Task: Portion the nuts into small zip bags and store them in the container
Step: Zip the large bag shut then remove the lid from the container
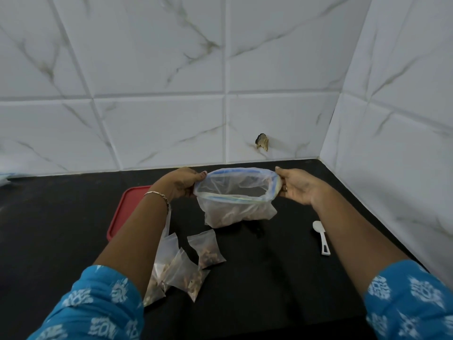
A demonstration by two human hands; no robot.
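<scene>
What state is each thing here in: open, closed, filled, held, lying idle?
Large zip bag: mouth stretched open, nuts in the bottom.
Left hand: grips the bag's left rim.
Right hand: grips the bag's right rim.
Small zip bags: lying on the counter, nuts inside.
Red lid: flat on the counter, partly behind the left arm.
White scoop: lying on the counter, untouched.

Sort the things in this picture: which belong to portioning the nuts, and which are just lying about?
Job: large zip bag, gripped open by left hand and right hand; small filled bags; white scoop; red lid.
Lying about: pale object at the left edge, too cut off to identify; chipped wall tile.
</scene>
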